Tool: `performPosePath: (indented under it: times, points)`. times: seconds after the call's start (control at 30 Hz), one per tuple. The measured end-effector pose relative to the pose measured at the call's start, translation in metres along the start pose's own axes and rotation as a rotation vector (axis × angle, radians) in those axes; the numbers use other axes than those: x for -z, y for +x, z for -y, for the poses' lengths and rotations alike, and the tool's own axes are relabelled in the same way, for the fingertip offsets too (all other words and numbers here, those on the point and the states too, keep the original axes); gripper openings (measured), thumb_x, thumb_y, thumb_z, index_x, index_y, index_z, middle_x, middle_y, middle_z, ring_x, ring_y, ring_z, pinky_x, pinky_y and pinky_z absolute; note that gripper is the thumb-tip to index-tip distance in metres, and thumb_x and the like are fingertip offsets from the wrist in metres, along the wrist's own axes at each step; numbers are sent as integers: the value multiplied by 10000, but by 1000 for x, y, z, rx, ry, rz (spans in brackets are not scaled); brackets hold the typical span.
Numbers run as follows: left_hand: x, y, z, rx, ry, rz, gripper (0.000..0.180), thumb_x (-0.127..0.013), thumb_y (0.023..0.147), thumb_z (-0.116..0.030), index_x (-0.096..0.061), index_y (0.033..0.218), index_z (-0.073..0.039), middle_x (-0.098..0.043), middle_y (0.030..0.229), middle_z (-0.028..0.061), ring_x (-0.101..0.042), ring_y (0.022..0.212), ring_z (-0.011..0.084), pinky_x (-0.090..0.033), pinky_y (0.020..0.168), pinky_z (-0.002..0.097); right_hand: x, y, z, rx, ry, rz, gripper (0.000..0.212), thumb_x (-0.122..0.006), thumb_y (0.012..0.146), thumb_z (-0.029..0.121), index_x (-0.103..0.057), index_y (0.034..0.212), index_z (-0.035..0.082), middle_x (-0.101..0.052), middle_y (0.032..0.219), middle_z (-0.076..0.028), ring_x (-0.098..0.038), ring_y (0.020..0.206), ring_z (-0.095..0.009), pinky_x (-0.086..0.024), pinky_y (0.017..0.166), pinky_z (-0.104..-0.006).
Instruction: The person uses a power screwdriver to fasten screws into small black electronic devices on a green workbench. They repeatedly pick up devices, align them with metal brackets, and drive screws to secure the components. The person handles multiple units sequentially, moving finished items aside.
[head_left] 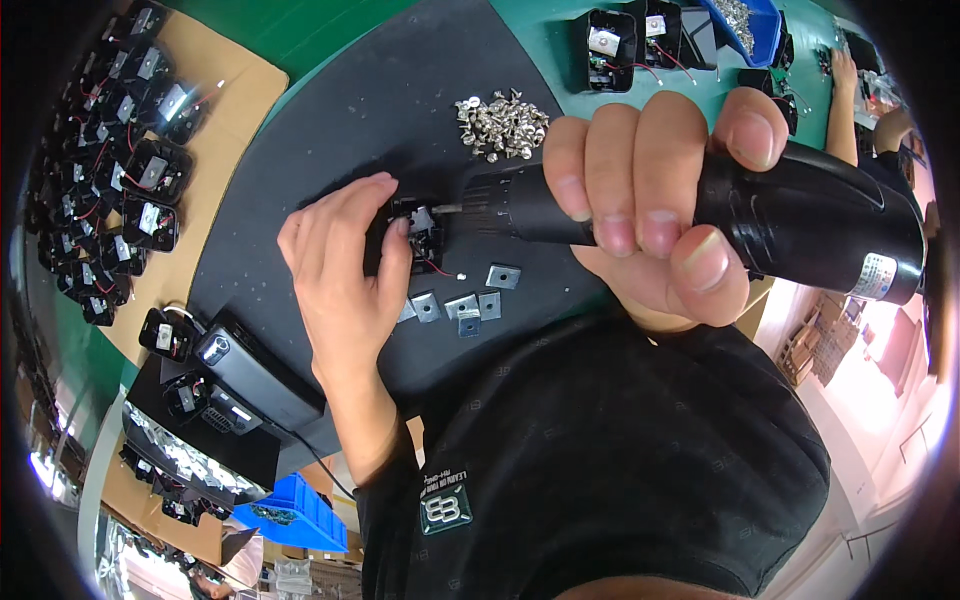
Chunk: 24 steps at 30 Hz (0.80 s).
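My right hand is wrapped round a black electric screwdriver, held almost level with its bit pointing left. The bit reaches into a small black plastic housing on the dark mat. My left hand grips that housing from its left side, thumb and fingers curled about it, covering much of it. A short red wire with a white plug comes out of the housing. Just below it lie several square metal plates with holes. Beyond the screwdriver's tip rests a heap of silver screws.
Rows of black housings fill a cardboard sheet at the left. A black power bank-like box stands at lower left, near a blue bin. More housings and a blue screw bin are at the far right. Another person's arm shows there.
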<state>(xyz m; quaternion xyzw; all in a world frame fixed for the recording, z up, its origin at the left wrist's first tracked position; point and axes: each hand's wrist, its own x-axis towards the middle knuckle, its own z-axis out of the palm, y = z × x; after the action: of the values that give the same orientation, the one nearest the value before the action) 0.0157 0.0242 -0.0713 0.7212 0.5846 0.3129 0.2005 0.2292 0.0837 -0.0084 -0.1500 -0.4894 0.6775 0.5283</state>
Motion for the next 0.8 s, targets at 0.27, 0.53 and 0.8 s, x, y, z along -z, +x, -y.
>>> performPosePath:
  times: [0.27, 0.53, 0.8]
  points:
    - [3, 2, -4, 88, -48, 77, 319, -693, 739, -18, -662, 1053, -65, -674, 1036, 84, -630, 942, 251, -426, 889, 347, 4, -7, -12, 66, -5, 77, 446, -636, 903, 172, -408, 1282, 232, -500, 826, 36, -494, 757, -123, -394, 742, -312]
    - [3, 5, -12, 234, -97, 87, 258, -723, 731, -47, -690, 982, -95, -647, 920, 62, -616, 905, 243, -394, 852, 345, -1, -8, -24, 61, -53, 100, 505, -654, 847, 116, -392, 1272, 191, -517, 806, 8, -511, 705, -138, -428, 716, -336]
    - [0, 3, -9, 159, -102, 29, 265, -743, 714, -73, -701, 974, -102, -640, 896, 46, -607, 864, 228, -393, 832, 332, -1, -6, -21, -18, -179, 157, 534, -663, 834, 85, -387, 1282, 173, -524, 800, -7, -513, 699, -154, -431, 720, -351]
